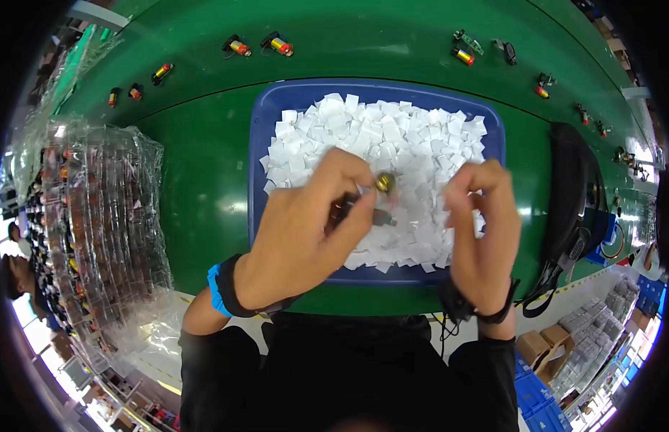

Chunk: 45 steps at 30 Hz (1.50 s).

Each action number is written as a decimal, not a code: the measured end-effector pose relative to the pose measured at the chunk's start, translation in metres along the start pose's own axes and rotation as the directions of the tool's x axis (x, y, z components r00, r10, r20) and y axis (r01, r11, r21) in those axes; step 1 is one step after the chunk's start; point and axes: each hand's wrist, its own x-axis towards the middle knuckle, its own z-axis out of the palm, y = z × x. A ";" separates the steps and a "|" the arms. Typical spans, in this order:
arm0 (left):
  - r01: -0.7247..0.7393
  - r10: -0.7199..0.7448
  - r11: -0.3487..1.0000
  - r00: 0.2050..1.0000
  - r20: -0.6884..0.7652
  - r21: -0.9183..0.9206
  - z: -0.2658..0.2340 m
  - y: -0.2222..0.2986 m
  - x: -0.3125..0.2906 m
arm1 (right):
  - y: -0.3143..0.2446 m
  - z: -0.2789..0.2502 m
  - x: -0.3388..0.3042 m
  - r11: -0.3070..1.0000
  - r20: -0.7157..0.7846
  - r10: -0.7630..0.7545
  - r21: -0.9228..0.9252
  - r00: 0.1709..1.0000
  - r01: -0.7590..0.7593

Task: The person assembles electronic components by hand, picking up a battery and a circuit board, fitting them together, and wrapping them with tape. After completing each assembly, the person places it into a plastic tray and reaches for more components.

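Above a blue tray point(256, 209) heaped with small white paper squares point(334, 115), both my hands hover close together. My left hand point(298, 223) is closed around a small device point(384, 183) with a round, brass-coloured end. A dark piece of it shows between thumb and fingers; the rest is covered by the hand. To its right, a little apart, my right hand point(485, 223) has thumb and fingertips pinched together. Whatever it may hold is too small or blurred to make out. Each wrist wears a dark band, and the left one has a blue strip too.
Clear plastic trays point(104, 209) full of small parts are stacked at the left. Small red-and-yellow cylindrical parts point(279, 45) lie along the green bench point(363, 36). A black bag point(572, 173) lies on the right. Blue crates point(540, 396) and cardboard boxes point(547, 345) stand below.
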 end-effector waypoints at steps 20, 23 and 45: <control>0.155 -0.070 0.915 0.970 0.231 -0.373 -0.019 -0.026 0.003 | 0.011 0.032 0.029 0.971 0.197 -0.056 0.238 0.979 0.007; 0.202 -0.108 0.945 0.935 0.339 -0.256 -0.025 -0.032 0.005 | 0.012 0.029 0.030 0.987 0.174 -0.100 0.146 0.980 0.074; 0.464 -0.264 0.570 0.885 0.384 -0.678 -0.020 -0.020 0.005 | 0.003 0.034 0.021 0.821 0.025 -0.560 -0.120 0.828 0.558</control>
